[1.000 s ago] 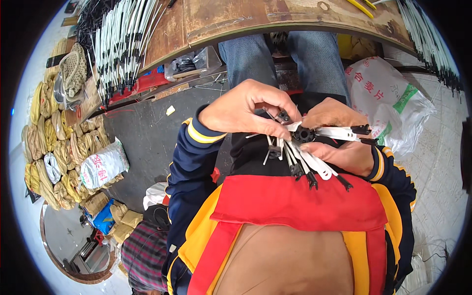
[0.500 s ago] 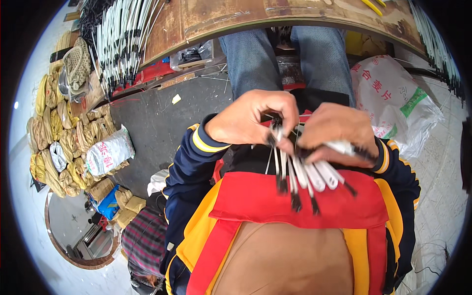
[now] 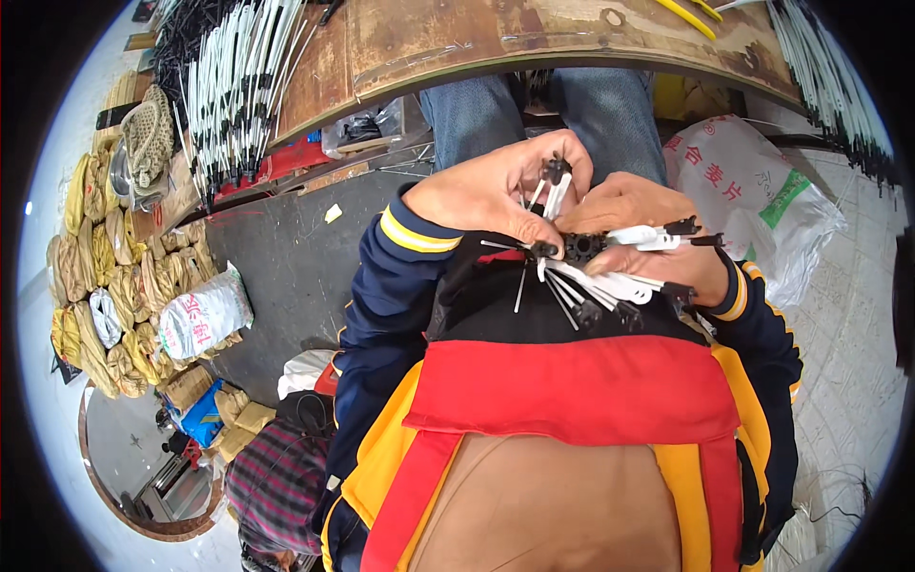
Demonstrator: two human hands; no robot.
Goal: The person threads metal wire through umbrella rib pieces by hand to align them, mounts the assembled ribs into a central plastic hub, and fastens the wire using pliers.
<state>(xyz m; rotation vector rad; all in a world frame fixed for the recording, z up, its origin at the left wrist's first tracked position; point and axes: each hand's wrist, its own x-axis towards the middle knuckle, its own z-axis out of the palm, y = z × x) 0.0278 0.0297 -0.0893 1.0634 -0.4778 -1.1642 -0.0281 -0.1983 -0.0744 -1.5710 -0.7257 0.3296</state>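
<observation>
Above my lap, both hands are closed round a small umbrella-like frame of white ribs [image 3: 624, 287] with black ends. A black toothed hub [image 3: 583, 250] sits at its middle, between my hands. My right hand [image 3: 640, 214] grips the frame from the right, its thumb by the hub and several ribs fanning out past its fingers. With thumb and bent fingers, my left hand [image 3: 491, 195] holds a white rib [image 3: 556, 198] with a black tip, at the hub's left side. Thin metal wires stick out below that hand. Whether the left rib is joined to the hub, I cannot tell.
A wooden table [image 3: 419, 48] stands ahead, bearing a pile of white and black ribs [image 3: 238, 91] at left, more ribs [image 3: 834, 81] at right and yellow-handled pliers [image 3: 688, 17]. A white sack [image 3: 739, 181] lies right; wrapped bundles [image 3: 124, 276] and a round mirror [image 3: 143, 458] are left.
The frame has turned: its ribs, which pointed down toward my apron, now fan out to the right, and the hub shows. My hands have come closer together and slightly up.
</observation>
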